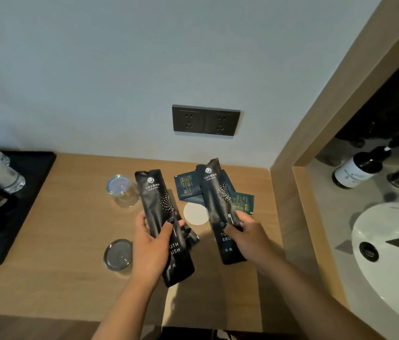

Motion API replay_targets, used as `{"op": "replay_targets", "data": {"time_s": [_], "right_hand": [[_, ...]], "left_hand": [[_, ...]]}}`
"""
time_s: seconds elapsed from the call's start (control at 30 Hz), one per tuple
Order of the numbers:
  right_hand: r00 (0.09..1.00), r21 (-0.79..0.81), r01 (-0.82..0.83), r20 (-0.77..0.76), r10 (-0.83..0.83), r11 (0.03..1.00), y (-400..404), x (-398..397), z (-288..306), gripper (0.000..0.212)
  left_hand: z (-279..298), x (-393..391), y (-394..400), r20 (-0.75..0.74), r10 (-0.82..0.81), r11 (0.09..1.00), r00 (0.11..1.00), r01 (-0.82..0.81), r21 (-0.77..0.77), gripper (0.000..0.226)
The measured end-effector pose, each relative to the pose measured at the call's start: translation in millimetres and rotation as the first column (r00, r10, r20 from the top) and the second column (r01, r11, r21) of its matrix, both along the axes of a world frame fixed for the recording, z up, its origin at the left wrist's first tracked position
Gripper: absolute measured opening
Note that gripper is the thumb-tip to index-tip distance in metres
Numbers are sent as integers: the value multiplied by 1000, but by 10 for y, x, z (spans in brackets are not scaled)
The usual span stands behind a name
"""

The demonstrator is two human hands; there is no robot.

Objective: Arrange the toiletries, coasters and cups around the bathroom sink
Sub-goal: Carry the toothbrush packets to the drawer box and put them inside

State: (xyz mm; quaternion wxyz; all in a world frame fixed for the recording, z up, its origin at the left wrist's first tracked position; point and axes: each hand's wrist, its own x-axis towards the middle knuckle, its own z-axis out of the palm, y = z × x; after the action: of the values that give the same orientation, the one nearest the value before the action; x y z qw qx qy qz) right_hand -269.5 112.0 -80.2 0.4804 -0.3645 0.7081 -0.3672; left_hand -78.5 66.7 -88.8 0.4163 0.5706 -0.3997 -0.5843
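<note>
Head view: left hand (153, 244) and right hand (247, 235) each pinch 1 toothbrush pouch (161, 217); setting either down carelessly could topple the glass cup (121, 191); the coaster (196, 214) lies between.

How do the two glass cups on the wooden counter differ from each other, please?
The far glass cup stands beside the toothbrush packet in the left hand; the near glass cup stands closer to the person, by that hand's wrist. The far cup's side wall shows clear, with a bluish sheen at its top; the near cup is seen almost straight from above and looks greyer. Both are small, clear and upright on the counter.
</note>
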Motion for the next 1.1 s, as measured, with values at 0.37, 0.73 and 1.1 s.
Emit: {"op": "replay_targets", "data": {"time_s": [0.37,0.73,1.1], "right_hand": [[950,-157,-30,302,76,987,207,256,429,28],[975,-210,-99,177,138,973,647,184,567,21],[978,-208,-179,64,197,962,1335,147,737,14]], "left_hand": [[339,-316,232,53,-48,973,997,59,-223,38],[623,-473,686,-55,-79,981,995,68,-181,12],[789,-481,1336,-53,-68,963,996,52,-263,9]]}}
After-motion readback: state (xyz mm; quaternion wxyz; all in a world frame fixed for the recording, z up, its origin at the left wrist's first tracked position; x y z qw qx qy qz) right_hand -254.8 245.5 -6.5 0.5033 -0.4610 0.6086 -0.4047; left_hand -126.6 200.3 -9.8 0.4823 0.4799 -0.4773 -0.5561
